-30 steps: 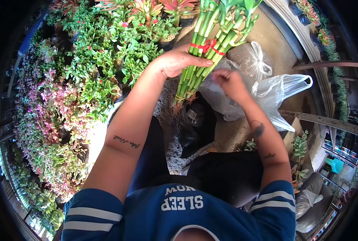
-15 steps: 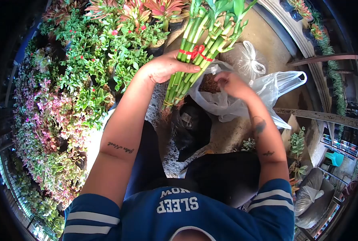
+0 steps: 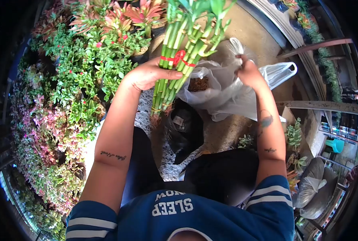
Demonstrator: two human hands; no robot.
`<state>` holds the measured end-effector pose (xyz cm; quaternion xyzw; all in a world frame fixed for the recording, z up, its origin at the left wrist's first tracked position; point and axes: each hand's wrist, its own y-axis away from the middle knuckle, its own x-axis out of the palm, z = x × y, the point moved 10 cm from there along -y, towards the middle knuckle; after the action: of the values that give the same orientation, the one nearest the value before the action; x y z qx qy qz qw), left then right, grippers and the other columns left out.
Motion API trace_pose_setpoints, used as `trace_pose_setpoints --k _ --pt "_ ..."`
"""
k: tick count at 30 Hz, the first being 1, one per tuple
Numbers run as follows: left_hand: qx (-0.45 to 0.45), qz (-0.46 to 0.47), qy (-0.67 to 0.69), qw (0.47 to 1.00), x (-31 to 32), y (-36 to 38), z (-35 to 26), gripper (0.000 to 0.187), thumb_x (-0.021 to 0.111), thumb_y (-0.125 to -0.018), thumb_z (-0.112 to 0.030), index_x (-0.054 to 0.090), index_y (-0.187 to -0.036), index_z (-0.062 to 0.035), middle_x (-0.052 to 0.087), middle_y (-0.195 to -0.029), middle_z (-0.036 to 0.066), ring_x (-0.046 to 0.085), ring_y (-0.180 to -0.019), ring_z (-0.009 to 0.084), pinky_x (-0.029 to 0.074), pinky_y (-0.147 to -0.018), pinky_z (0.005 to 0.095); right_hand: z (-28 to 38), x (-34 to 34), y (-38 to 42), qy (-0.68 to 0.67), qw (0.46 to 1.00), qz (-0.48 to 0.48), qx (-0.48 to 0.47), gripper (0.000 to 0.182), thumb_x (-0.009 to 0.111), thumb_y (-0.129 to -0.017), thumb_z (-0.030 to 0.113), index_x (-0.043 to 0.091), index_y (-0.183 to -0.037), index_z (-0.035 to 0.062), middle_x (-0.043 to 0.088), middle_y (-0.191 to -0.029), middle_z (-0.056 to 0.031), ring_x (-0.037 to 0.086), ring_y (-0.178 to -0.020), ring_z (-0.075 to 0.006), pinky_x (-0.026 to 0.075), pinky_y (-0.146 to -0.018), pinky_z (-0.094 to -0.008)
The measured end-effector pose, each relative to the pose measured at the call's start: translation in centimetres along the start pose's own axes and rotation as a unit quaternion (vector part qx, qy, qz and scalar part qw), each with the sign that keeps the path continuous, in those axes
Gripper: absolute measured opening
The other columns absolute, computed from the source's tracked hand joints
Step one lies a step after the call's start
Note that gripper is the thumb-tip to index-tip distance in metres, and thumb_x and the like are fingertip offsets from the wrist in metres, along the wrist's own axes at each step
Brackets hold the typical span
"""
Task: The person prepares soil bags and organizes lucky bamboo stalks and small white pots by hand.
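Note:
My left hand (image 3: pixel 150 74) is wrapped around bundles of lucky bamboo (image 3: pixel 171 52), its thumb across the green stalks. A red ribbon (image 3: pixel 180 59) ties the stalks above my thumb, and their rooted ends hang toward my lap. My right hand (image 3: pixel 249 73) is closed at the side of a clear plastic bag (image 3: pixel 227 98), with film bunched at its fingers. Brown fibrous material (image 3: pixel 199 84) shows inside the bag's mouth. Behind my right fingers rises the pale tied top (image 3: pixel 236 46) of another plastic bag, partly hidden by the hand.
A black plastic bag (image 3: pixel 183 128) lies on the ground between my knees. Dense flowering plants (image 3: pixel 78 72) fill the left side. Wooden rails (image 3: pixel 321 106) run along the right, near small potted succulents (image 3: pixel 294 134) and a stuffed, tied bag (image 3: pixel 311 184).
My right hand has moved from the mouth of the clear bag up and outward to its far side. The bamboo stays in my left hand, and the whole view has shifted slightly.

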<state>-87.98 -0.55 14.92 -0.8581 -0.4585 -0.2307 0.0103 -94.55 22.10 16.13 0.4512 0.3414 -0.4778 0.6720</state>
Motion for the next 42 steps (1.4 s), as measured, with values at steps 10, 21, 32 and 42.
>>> trace_pose_setpoints --k 10,21,32,42 --pt "0.044 0.046 0.1 0.993 2.5 0.2 -2.1 0.042 0.062 -0.074 -0.007 0.048 -0.112 0.0009 0.054 -0.109 0.011 0.057 -0.091 0.0212 0.048 -0.075 0.0326 8.2 4.2 3.0 -0.605 0.761 0.233 -0.001 0.041 0.054 -0.082 0.018 0.04 -0.118 0.005 0.057 -0.091 -0.0059 0.057 -0.078 -0.0154 0.046 -0.071 -0.029" --pt "0.041 0.072 0.048 0.995 3.7 0.0 -2.2 0.052 0.062 -0.072 -0.008 0.041 -0.119 -0.0005 0.05 -0.116 0.016 0.053 -0.098 0.0196 0.042 -0.084 0.0309 6.0 3.0 -0.2 -0.645 0.764 0.011 0.016 0.041 0.047 -0.075 -0.005 0.039 -0.115 0.0019 0.054 -0.086 -0.0097 0.054 -0.074 -0.0155 0.041 -0.069 -0.0242" --pt "0.118 0.049 0.071 0.989 1.7 2.8 -6.2 0.036 0.063 -0.074 -0.01 0.052 -0.105 0.0017 0.06 -0.095 0.014 0.057 -0.088 0.0202 0.045 -0.077 0.0312 12.2 -6.2 -7.3 -0.388 0.915 -0.047 -0.102 0.048 0.053 -0.074 0.001 0.037 -0.119 0.0026 0.057 -0.088 -0.0126 0.052 -0.064 -0.0139 0.043 -0.064 -0.0275" --pt "0.122 0.028 0.062 0.99 0.5 3.2 -5.5 0.037 0.059 -0.076 -0.007 0.048 -0.11 0.0026 0.057 -0.1 0.016 0.056 -0.093 0.0237 0.045 -0.08 0.0352 9.2 -2.9 -7.7 -0.294 0.955 -0.034 0.005 0.048 0.062 -0.073 0.009 0.042 -0.116 0.0041 0.054 -0.099 -0.0177 0.05 -0.089 -0.0204 0.042 -0.074 -0.0282"
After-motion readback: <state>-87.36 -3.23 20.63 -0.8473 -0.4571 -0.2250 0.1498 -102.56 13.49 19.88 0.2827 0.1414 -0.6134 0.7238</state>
